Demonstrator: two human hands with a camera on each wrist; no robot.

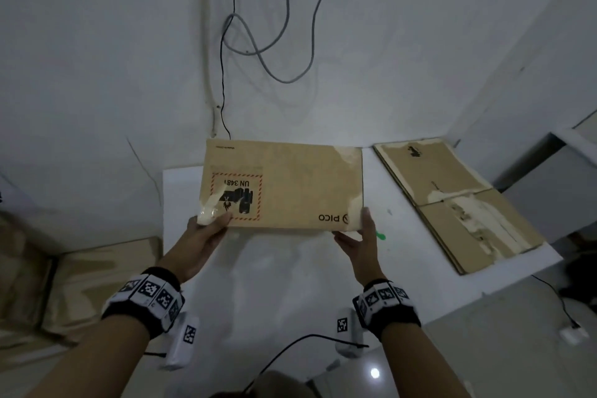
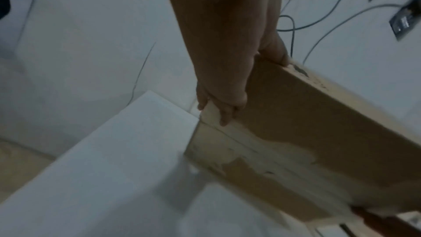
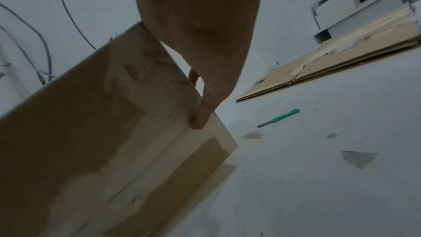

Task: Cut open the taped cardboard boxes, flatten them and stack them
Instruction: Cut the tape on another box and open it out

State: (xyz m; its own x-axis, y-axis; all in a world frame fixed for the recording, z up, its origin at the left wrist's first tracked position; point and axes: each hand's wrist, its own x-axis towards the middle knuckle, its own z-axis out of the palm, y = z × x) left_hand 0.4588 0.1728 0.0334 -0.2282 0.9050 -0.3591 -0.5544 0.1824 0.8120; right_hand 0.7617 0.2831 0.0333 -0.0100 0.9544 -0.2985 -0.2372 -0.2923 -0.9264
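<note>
Your left hand [image 1: 206,229] grips the near-left corner of the cardboard box [image 1: 290,184], thumb on top, fingers curled under. Your right hand [image 1: 358,242] clamps its near-right corner, thumb along the side edge. Box is held above the white table [image 1: 290,284]. Right of your right fingers: green cutter [image 3: 279,117], beyond it flattened cardboard [image 1: 458,200].

Cardboard box [image 1: 284,186] face printed upside down with "UN 3481" inside a red hatched border above black battery pictograms, "PICO" with a round logo at its near right corner, small illegible print at its far left corner, square black-and-white marker tags on both wristbands [image 1: 151,296]
</note>
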